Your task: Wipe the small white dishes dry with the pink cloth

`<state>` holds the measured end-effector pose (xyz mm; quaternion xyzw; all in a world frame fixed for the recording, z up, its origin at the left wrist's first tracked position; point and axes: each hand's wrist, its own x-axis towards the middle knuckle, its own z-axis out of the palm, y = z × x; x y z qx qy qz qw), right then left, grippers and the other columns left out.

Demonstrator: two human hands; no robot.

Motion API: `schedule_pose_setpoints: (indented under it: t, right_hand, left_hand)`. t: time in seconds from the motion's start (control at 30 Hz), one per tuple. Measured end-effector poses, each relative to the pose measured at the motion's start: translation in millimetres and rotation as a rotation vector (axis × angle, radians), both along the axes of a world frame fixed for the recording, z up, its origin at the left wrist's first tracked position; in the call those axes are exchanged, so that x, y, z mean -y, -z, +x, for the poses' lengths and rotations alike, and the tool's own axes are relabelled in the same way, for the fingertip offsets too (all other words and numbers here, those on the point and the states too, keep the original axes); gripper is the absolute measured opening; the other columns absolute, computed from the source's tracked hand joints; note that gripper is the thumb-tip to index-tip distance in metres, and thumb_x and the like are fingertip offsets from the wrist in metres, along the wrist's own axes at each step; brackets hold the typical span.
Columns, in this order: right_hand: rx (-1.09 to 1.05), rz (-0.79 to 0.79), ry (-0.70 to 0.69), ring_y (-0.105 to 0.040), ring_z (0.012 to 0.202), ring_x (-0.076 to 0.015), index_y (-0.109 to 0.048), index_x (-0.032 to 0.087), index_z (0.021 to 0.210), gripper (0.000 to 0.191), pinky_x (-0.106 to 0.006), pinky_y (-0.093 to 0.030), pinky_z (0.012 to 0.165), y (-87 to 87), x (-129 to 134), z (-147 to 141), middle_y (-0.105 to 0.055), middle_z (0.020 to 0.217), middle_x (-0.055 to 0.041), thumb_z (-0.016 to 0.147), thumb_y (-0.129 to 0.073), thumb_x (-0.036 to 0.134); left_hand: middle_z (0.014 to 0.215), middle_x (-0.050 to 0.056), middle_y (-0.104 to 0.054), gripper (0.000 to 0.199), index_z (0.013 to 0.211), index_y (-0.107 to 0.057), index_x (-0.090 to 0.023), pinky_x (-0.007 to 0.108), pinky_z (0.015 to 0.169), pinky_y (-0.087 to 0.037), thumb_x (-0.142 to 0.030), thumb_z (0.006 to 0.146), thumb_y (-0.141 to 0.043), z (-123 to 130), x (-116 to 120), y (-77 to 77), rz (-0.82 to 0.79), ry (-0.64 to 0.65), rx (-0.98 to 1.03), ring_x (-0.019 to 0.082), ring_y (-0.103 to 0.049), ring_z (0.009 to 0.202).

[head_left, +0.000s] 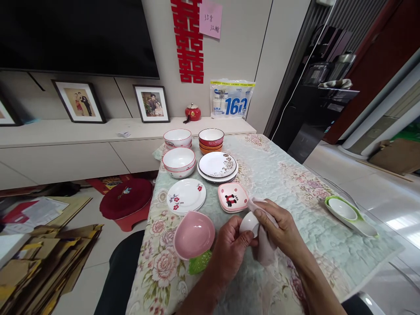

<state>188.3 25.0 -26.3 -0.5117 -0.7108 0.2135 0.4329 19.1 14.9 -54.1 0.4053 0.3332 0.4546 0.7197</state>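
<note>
My left hand [231, 245] is closed on a small white ceramic piece [250, 224], rounded like the bowl of a spoon; fingers hide the rest of it. My right hand [278, 227] grips a pale pinkish-grey cloth [266, 249], which presses against the piece's right side and hangs below it. Just beyond the hands lie stacked pink square dishes [233, 197] with a cat picture. Left of my left hand rests a pink fruit-shaped bowl [194, 235] with a green leaf [199, 262].
White flowered plates [186, 196], brown-patterned plates [217, 165], red-rimmed bowls [179, 162] and red and orange bowls [211, 140] stand stacked farther back. At the right edge of the table [278, 179] lie green-rimmed white spoon-shaped dishes [348, 214]. A red stool [126, 199] stands left.
</note>
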Motion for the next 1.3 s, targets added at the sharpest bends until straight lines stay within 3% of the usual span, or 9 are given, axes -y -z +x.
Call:
schedule_pose_setpoints:
  t: [0.1,0.23,0.4,0.5,0.63,0.87,1.0,1.17,1.3]
  right_hand:
    - [0.159,0.153,-0.036,-0.069,0.11,-0.0241,-0.072,0.025,0.122,0.028,-0.035,-0.057,0.091,-1.5,6.4,-14.0,-0.071,0.122,-0.0104,0.1,-0.055,0.029]
    - [0.249,0.226,-0.124,-0.066,0.119,-0.0251,-0.069,0.023,0.125,0.029,-0.037,-0.057,0.095,-3.4,14.4,-30.7,-0.065,0.135,-0.0125,0.099,-0.055,0.024]
    - [0.09,0.264,0.058,-0.069,0.102,-0.0227,-0.075,0.025,0.104,0.016,-0.034,-0.058,0.083,0.6,5.2,-20.1,-0.071,0.109,-0.0091,0.096,-0.06,0.023]
    - [0.041,0.243,0.173,-0.068,0.087,-0.0205,-0.073,0.024,0.099,0.011,-0.031,-0.055,0.073,5.3,-1.7,-7.2,-0.07,0.094,-0.0059,0.095,-0.063,0.025]
    - [0.061,0.185,0.211,-0.067,0.078,-0.0187,-0.067,0.023,0.104,0.011,-0.03,-0.052,0.068,3.8,1.4,-7.2,-0.07,0.091,-0.0042,0.095,-0.063,0.027]
    - [0.189,0.217,-0.093,-0.064,0.082,-0.0195,-0.066,0.024,0.094,0.011,-0.03,-0.051,0.068,-16.2,19.3,-32.8,-0.067,0.086,-0.0044,0.098,-0.056,0.022]
    - [0.125,0.23,0.048,-0.063,0.085,-0.0204,-0.065,0.023,0.089,0.012,-0.033,-0.051,0.074,-11.5,12.6,-22.9,-0.065,0.088,-0.0048,0.098,-0.057,0.025]
    - [0.013,0.084,0.269,-0.061,0.067,-0.017,-0.064,0.023,0.101,0.015,-0.029,-0.049,0.061,2.4,1.9,-1.4,-0.066,0.082,-0.0013,0.095,-0.062,0.036]
    - [0.028,0.08,0.272,-0.063,0.068,-0.0171,-0.063,0.023,0.104,0.017,-0.028,-0.049,0.062,3.8,3.8,-4.1,-0.069,0.085,-0.0015,0.095,-0.062,0.037]
  left_hand:
    - [0.076,0.001,-0.065,0.018,0.08,-0.066,-0.017,0.03,0.071,-0.05,-0.033,0.08,-0.074,0.7,-0.6,-2.6,0.038,-0.062,-0.04,0.019,-0.059,0.077]
    - [0.096,0.004,-0.072,0.023,0.103,-0.071,-0.019,0.034,0.088,-0.049,-0.03,0.083,-0.069,0.4,-1.7,-5.7,0.112,-0.107,-0.037,0.025,-0.062,0.1]
    - [0.077,0.001,-0.067,0.018,0.083,-0.069,-0.016,0.029,0.072,-0.049,-0.032,0.079,-0.075,0.9,-0.4,-1.2,0.055,-0.138,-0.05,0.019,-0.059,0.077]
    - [0.085,0.004,-0.07,0.026,0.09,-0.071,-0.014,0.032,0.073,-0.053,-0.034,0.076,-0.079,2.2,0.1,-0.9,-0.008,-0.128,0.042,0.021,-0.063,0.081]
    - [0.089,0.005,-0.071,0.029,0.092,-0.072,-0.014,0.034,0.075,-0.055,-0.035,0.074,-0.081,3.0,-0.2,-3.4,-0.024,-0.122,0.098,0.022,-0.063,0.084]
    - [0.076,-0.001,-0.066,0.027,0.079,-0.067,-0.016,0.027,0.07,-0.046,-0.039,0.076,-0.08,1.6,-1.3,-1.0,0.028,-0.148,0.007,0.016,-0.054,0.075]
    - [0.08,0.001,-0.068,0.024,0.084,-0.069,-0.015,0.028,0.072,-0.048,-0.036,0.077,-0.08,2.8,-0.7,1.3,0.016,-0.155,0.067,0.017,-0.057,0.079]
    - [0.097,0.008,-0.073,0.035,0.098,-0.073,-0.014,0.039,0.081,-0.057,-0.036,0.073,-0.084,5.5,0.5,-4.1,-0.086,-0.119,0.232,0.023,-0.064,0.091]
    - [0.095,0.008,-0.073,0.034,0.098,-0.073,-0.014,0.037,0.08,-0.057,-0.035,0.073,-0.084,5.5,0.0,-4.9,-0.074,-0.131,0.22,0.023,-0.065,0.09]
